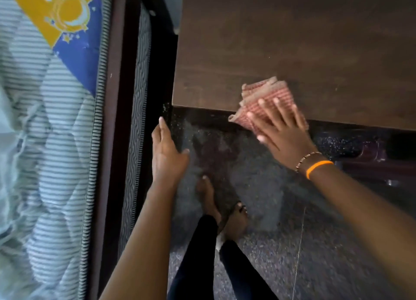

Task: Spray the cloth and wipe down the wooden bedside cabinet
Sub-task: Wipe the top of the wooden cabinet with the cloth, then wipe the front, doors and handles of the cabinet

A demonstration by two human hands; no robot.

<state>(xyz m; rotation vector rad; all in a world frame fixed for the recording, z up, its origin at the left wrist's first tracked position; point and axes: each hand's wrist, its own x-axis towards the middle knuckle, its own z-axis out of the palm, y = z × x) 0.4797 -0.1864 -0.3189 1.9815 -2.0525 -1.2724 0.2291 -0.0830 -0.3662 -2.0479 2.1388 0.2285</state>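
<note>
The dark wooden bedside cabinet point(292, 41) fills the upper right, seen from above. A folded pink checked cloth point(267, 92) lies on its top at the near edge, partly overhanging it. My right hand point(283, 131) presses flat on the cloth with fingers spread; an orange band and a beaded bracelet circle its wrist. My left hand point(167, 151) hovers empty and open over the floor beside the cabinet's near left corner, touching nothing. No spray bottle is in view.
A bed with a striped mattress point(49, 153) and dark frame point(110, 142) runs along the left. My bare feet point(222, 207) stand on the speckled floor point(315, 243) in the narrow gap. A dark purple object point(371, 155) lies on the floor under the cabinet's edge.
</note>
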